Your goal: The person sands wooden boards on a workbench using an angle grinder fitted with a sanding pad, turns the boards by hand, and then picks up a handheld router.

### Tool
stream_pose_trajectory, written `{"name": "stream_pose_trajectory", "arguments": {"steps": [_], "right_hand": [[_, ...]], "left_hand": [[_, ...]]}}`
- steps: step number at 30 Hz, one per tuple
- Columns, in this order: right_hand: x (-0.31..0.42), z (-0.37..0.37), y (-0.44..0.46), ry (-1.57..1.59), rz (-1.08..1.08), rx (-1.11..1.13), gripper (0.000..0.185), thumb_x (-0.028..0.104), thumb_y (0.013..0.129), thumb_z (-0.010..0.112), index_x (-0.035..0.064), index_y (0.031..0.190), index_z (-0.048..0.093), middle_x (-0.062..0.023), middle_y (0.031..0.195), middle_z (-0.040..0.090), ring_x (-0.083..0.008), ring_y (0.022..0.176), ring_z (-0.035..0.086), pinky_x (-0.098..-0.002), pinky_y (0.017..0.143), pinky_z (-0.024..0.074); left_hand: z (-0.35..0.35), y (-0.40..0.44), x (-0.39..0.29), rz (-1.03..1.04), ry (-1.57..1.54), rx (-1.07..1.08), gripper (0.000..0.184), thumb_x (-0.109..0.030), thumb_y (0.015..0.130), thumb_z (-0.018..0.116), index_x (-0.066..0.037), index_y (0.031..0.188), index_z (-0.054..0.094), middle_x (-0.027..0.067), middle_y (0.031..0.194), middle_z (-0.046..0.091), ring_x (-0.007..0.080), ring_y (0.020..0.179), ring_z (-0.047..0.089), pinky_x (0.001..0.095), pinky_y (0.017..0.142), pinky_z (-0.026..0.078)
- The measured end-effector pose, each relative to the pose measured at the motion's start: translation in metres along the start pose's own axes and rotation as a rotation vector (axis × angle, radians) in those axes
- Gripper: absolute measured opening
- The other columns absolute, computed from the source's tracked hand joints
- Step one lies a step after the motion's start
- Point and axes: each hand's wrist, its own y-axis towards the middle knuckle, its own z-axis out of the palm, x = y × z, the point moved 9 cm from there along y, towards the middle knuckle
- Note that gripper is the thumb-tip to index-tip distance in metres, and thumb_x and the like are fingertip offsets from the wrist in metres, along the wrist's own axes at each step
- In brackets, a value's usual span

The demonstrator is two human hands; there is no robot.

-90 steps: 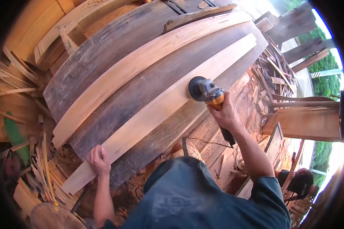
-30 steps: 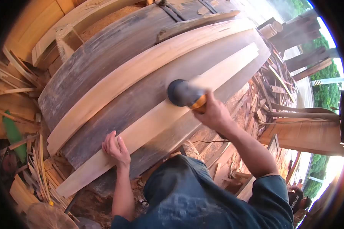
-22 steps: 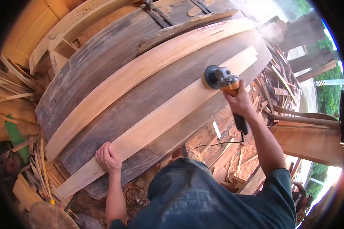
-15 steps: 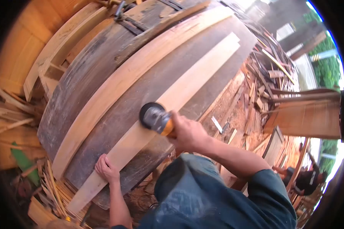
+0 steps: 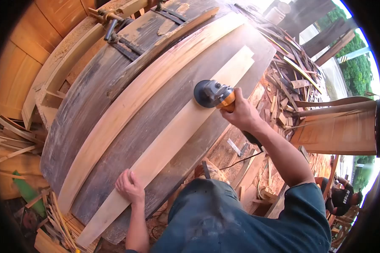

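My right hand [image 5: 242, 110] is wrapped around the orange body of an angle grinder [image 5: 217, 93]. Its round black disc lies against the upper part of a long pale wooden board [image 5: 166, 145]. Lower down, my left hand [image 5: 130, 185] presses on the same board, its fingers together and curled over the surface. The board lies lengthwise on a dark, worn workbench [image 5: 126, 143]. Beside it, farther from my body, rests a curved pale plank [image 5: 126, 99].
A clamp [image 5: 110, 28] sits at the bench's far edge. Wood scraps [image 5: 287, 109] and sawdust cover the floor on the right, where a grinder cord [image 5: 242, 159] trails. A metal square [image 5: 234, 147] lies near the bench. Another person [image 5: 343, 198] is at far right.
My right hand has carried the grinder up along the board, away from my left hand. My left hand stays on the board's lower part. The whole view has shifted slightly.
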Motion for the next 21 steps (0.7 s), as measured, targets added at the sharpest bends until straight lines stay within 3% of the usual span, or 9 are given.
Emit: {"name": "stream_pose_trajectory", "arguments": {"steps": [4, 8, 12, 14, 16, 17, 21], "right_hand": [[-0.061, -0.038, 0.056, 0.019, -0.019, -0.079, 0.065, 0.033, 0.085, 0.075, 0.0022, 0.128, 0.037, -0.0321, 0.102, 0.070, -0.0526, 0.098, 0.068, -0.0551, 0.083, 0.0551], [-0.109, -0.080, 0.109, -0.002, 0.042, -0.145, 0.063, 0.031, 0.085, 0.076, 0.0027, 0.126, 0.037, -0.0326, 0.103, 0.070, -0.0524, 0.099, 0.068, -0.0550, 0.084, 0.0553], [-0.130, -0.076, 0.118, 0.131, 0.049, -0.080, 0.072, 0.027, 0.085, 0.077, 0.0001, 0.134, 0.033, -0.0311, 0.102, 0.071, -0.0494, 0.100, 0.069, -0.0524, 0.083, 0.0571], [-0.092, -0.057, 0.081, 0.101, 0.158, 0.141, 0.060, 0.025, 0.086, 0.080, 0.0053, 0.126, 0.040, -0.0286, 0.103, 0.070, -0.0477, 0.099, 0.070, -0.0518, 0.083, 0.0575], [-0.058, -0.037, 0.055, 0.041, 0.000, 0.297, 0.067, 0.028, 0.086, 0.077, 0.0051, 0.134, 0.038, -0.0293, 0.107, 0.069, -0.0482, 0.098, 0.070, -0.0538, 0.089, 0.0568], [-0.053, -0.035, 0.051, 0.021, -0.089, 0.262, 0.067, 0.030, 0.086, 0.078, 0.0046, 0.134, 0.038, -0.0297, 0.107, 0.068, -0.0476, 0.097, 0.071, -0.0522, 0.089, 0.0584], [-0.114, -0.081, 0.100, 0.033, 0.127, 0.169, 0.062, 0.030, 0.087, 0.077, 0.0054, 0.128, 0.039, -0.0284, 0.105, 0.069, -0.0438, 0.093, 0.073, -0.0526, 0.078, 0.0588]], "left_hand": [[-0.001, 0.001, -0.007, 0.033, 0.019, -0.009, 0.028, -0.025, 0.101, 0.059, 0.000, 0.112, 0.066, 0.0195, 0.108, 0.068, 0.0401, 0.104, 0.062, 0.0509, 0.095, 0.045], [0.002, 0.001, -0.007, 0.011, 0.020, -0.021, 0.033, -0.029, 0.101, 0.056, 0.001, 0.109, 0.066, 0.0203, 0.106, 0.068, 0.0409, 0.103, 0.061, 0.0514, 0.095, 0.044], [0.004, 0.000, -0.006, -0.006, 0.062, -0.005, 0.034, -0.029, 0.101, 0.056, 0.002, 0.108, 0.066, 0.0208, 0.105, 0.067, 0.0415, 0.103, 0.061, 0.0521, 0.094, 0.044], [0.006, -0.003, 0.002, -0.011, 0.066, -0.005, 0.033, -0.029, 0.101, 0.056, 0.002, 0.108, 0.066, 0.0209, 0.105, 0.067, 0.0416, 0.103, 0.060, 0.0521, 0.094, 0.044], [0.006, -0.001, -0.001, -0.006, 0.061, -0.001, 0.033, -0.029, 0.101, 0.056, 0.002, 0.107, 0.066, 0.0205, 0.104, 0.067, 0.0419, 0.102, 0.060, 0.0522, 0.093, 0.044], [0.007, 0.000, -0.001, -0.005, 0.062, 0.007, 0.033, -0.028, 0.101, 0.056, 0.002, 0.107, 0.066, 0.0204, 0.104, 0.066, 0.0419, 0.101, 0.060, 0.0523, 0.093, 0.044], [0.009, -0.003, 0.003, -0.015, 0.069, 0.015, 0.032, -0.028, 0.101, 0.055, 0.002, 0.107, 0.066, 0.0205, 0.102, 0.066, 0.0421, 0.100, 0.059, 0.0528, 0.091, 0.044]]}}
